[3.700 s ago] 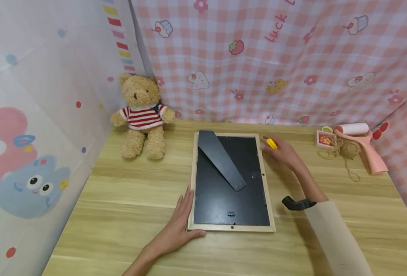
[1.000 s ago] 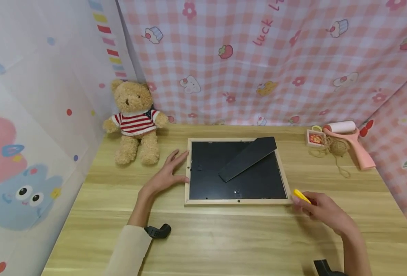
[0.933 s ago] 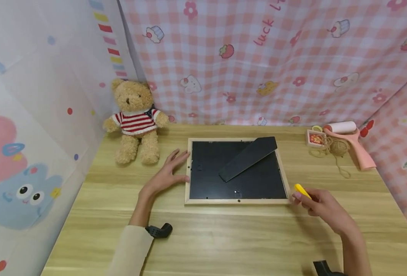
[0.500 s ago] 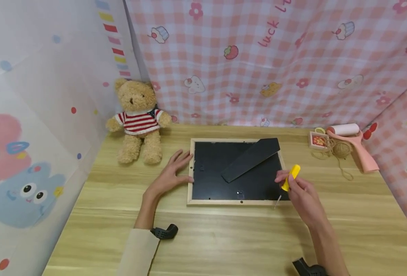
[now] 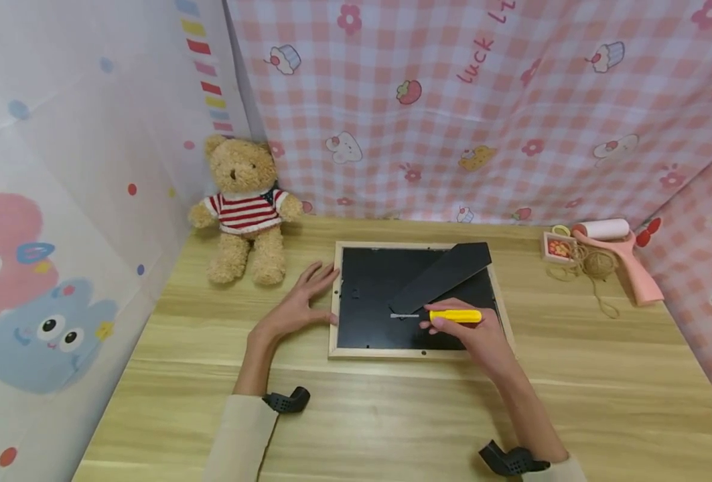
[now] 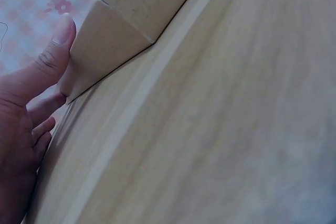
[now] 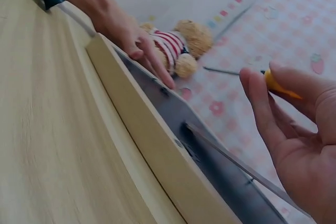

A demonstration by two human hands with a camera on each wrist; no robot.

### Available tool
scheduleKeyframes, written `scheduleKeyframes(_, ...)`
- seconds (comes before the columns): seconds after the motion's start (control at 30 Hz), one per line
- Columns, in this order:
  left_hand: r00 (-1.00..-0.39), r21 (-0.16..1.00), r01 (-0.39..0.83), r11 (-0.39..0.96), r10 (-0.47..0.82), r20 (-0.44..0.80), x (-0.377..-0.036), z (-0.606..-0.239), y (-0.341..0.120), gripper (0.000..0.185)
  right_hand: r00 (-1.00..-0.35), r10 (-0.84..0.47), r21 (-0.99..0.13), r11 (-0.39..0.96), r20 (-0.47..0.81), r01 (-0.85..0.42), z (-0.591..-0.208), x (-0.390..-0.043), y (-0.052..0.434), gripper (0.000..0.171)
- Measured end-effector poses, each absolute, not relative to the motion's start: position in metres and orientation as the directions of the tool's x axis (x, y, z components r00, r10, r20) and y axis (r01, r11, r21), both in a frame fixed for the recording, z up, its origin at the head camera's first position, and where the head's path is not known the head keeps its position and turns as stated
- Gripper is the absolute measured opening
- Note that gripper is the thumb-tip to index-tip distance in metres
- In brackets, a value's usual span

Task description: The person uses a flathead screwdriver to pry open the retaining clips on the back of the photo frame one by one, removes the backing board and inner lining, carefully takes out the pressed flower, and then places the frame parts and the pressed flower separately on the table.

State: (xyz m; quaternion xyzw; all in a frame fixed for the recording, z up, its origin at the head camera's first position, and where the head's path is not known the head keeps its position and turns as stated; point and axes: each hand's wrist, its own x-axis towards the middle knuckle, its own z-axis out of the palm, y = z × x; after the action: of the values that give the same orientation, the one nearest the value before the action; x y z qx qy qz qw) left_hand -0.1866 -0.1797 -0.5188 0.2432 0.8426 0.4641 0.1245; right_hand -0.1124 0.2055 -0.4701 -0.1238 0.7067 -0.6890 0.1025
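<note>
A wooden picture frame [image 5: 332,314] lies face down on the table, its black backing [image 5: 368,314] up and its black stand flap [image 5: 440,276] angled across. My left hand [image 5: 298,304] rests with straight fingers against the frame's left edge; in the left wrist view the thumb [image 6: 50,56] presses the frame's corner [image 6: 105,40]. My right hand [image 5: 473,335] grips a yellow-handled screwdriver [image 5: 455,316] held level over the backing, its metal tip [image 5: 402,315] pointing left. The right wrist view shows the screwdriver [image 7: 273,83] in my right hand's fingers [image 7: 262,106] above the frame [image 7: 152,145].
A teddy bear [image 5: 244,211] in a striped sweater sits at the back left. At the back right lie a pink lint roller [image 5: 621,258], a twine ball [image 5: 597,264] and a small box [image 5: 557,248]. Patterned cloth walls enclose the wooden table [image 5: 392,428].
The frame has been turned from upright to sideways. My right hand has moved from the frame's lower right corner onto the backing, and the screwdriver now lies level, tip pointing left.
</note>
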Motion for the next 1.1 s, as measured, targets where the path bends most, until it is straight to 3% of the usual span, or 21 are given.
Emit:
scheduleKeyframes(0.17,-0.855,0.844,0.274,0.461,0.519,-0.006,-0.187,-0.518,-0.180,0.107,-0.956,-0.293,-0.996,0.086,-0.032,0.007,-0.472,-0.125,0.188,0.036)
scheduleKeyframes(0.57,-0.860,0.852,0.264,0.452,0.511,-0.005,-0.190,-0.521,-0.180,0.106,-0.949,-0.279,-0.988,0.002,-0.147,0.153,-0.478,-0.152,0.139,0.038)
scheduleKeyframes(0.87,-0.863,0.847,0.260,0.463,0.505,-0.011,-0.191,-0.521,-0.179,0.106,-0.948,-0.285,-0.987,-0.036,-0.143,0.159,-0.483,-0.166,0.117,0.036)
scheduleKeyframes(1.1,-0.871,0.836,0.257,0.485,0.492,-0.018,-0.190,-0.523,-0.179,0.104,-0.939,-0.304,-0.986,0.007,-0.159,0.165,-0.484,-0.169,0.110,0.036)
